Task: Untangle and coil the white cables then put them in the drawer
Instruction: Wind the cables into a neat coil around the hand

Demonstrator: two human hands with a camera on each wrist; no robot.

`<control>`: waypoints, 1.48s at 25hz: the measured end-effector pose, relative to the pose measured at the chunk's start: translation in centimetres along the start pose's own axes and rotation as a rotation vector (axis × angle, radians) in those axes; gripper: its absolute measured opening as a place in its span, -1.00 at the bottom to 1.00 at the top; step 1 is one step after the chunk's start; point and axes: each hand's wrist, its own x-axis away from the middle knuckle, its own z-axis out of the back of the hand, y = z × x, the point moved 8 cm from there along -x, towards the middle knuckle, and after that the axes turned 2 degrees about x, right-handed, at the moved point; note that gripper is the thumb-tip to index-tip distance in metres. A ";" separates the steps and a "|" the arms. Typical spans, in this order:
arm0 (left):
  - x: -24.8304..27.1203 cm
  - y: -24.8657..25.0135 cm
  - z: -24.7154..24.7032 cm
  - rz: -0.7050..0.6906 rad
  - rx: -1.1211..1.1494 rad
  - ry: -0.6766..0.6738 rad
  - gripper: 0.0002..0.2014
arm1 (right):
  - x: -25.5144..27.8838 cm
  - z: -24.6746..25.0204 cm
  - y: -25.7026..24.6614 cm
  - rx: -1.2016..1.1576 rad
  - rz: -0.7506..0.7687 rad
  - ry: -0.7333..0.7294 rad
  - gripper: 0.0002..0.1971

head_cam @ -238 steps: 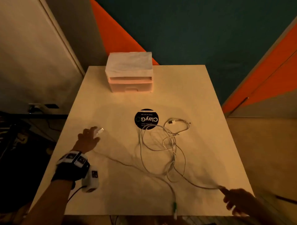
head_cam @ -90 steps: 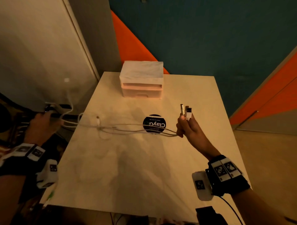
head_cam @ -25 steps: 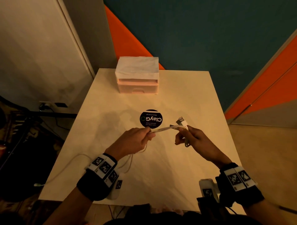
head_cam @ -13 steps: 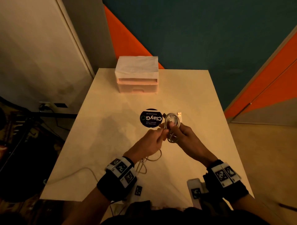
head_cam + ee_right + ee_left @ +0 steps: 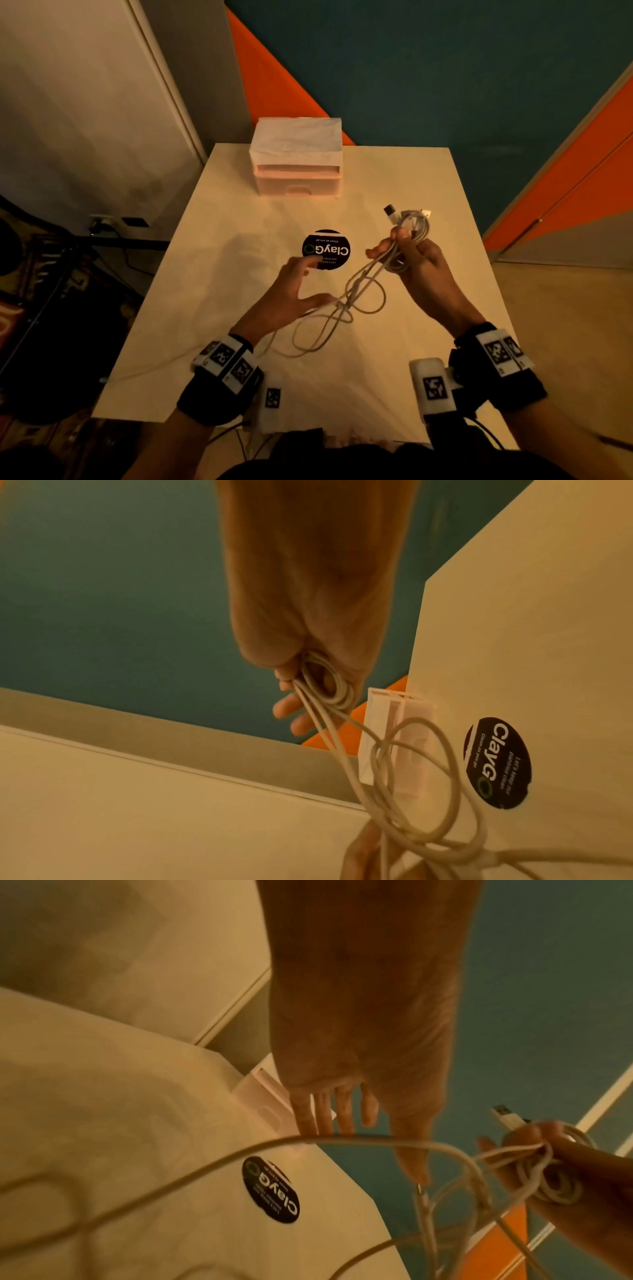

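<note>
A pale, smooth rectangular table (image 5: pixel 219 219) fills the head view, its near edge at the person's body and its far edge against a teal and orange wall. At the far edge, left of centre, sits a small boxy pink drawer unit (image 5: pixel 297 171), its drawers closed, the lower one with a curved finger notch. A round black sticker (image 5: pixel 326 249) lies flat mid-table, with bare tabletop between it and the drawer unit.

The right hand (image 5: pixel 416 263) is raised over the table's right half, its fingers curled round a small coil of thin, round white cables (image 5: pixel 407 236). Two plug ends stick up above the fingers. From the coil, loose strands hang down and left in soft tangled loops that cross one another above the tabletop.

The left hand (image 5: pixel 291 298) hovers just in front of the sticker with fingers straight and spread, gripping nothing. Its thumb lies right beside the crossing strands; whether it touches them cannot be told. One strand trails on past the left wrist towards the table's near left edge
</note>
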 end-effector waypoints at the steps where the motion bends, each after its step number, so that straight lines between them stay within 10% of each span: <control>1: 0.4 -0.1 0.1 0.020 0.067 0.037 -0.54 | -0.2 0.2 -0.3 -0.033 0.012 -0.008 -0.64; 10: 0.2 2.9 -2.8 -0.049 0.220 -0.108 -0.87 | -0.5 -0.4 0.2 -0.268 0.069 0.024 -0.76; 23: 0.8 3.7 -3.0 0.087 0.596 -0.099 -0.64 | 0.4 0.1 1.0 -0.191 0.076 0.037 -0.46; 30: 1.1 4.1 -3.0 0.075 0.543 -0.295 -0.84 | 1.4 0.5 -0.5 -0.030 0.107 0.032 -0.59; 37: -0.3 5.8 0.5 0.001 -0.163 0.023 -0.87 | 2.5 -1.5 -1.1 0.319 0.154 -0.102 -0.78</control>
